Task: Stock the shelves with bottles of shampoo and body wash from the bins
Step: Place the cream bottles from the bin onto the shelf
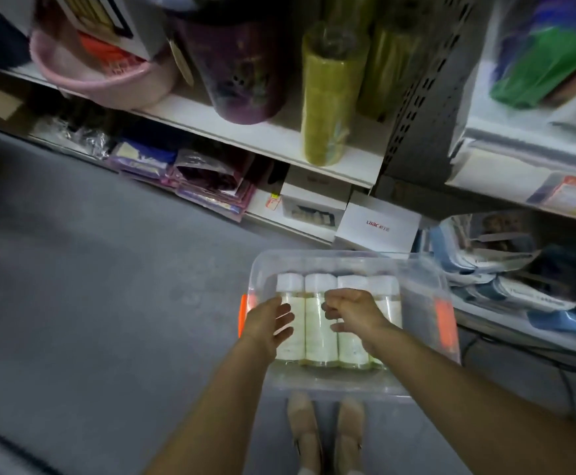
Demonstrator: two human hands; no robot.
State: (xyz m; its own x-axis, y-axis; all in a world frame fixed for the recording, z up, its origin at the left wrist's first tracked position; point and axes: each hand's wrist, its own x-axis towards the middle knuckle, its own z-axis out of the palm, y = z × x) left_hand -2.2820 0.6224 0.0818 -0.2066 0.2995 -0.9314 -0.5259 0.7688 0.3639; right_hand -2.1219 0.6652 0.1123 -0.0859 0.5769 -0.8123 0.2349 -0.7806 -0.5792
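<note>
A clear plastic bin (427, 269) with orange handles sits on the grey floor in front of my feet. Inside it lie several pale bottles (319, 332) with white caps, side by side, caps pointing away from me. My left hand (267, 325) hovers over the leftmost bottle with fingers relaxed and spread, holding nothing. My right hand (353, 311) hangs over the bottles on the right with fingers loosely curled, gripping nothing that I can see. The shelf (255, 138) above the bin carries other goods.
A pink basin (108, 80), a dark purple bucket (242, 70) and green rolls (327, 101) stand on the white shelf. White boxes (377, 224) and packets fill the bottom shelf. A perforated upright (413, 108) divides the shelving. Open grey floor lies to the left.
</note>
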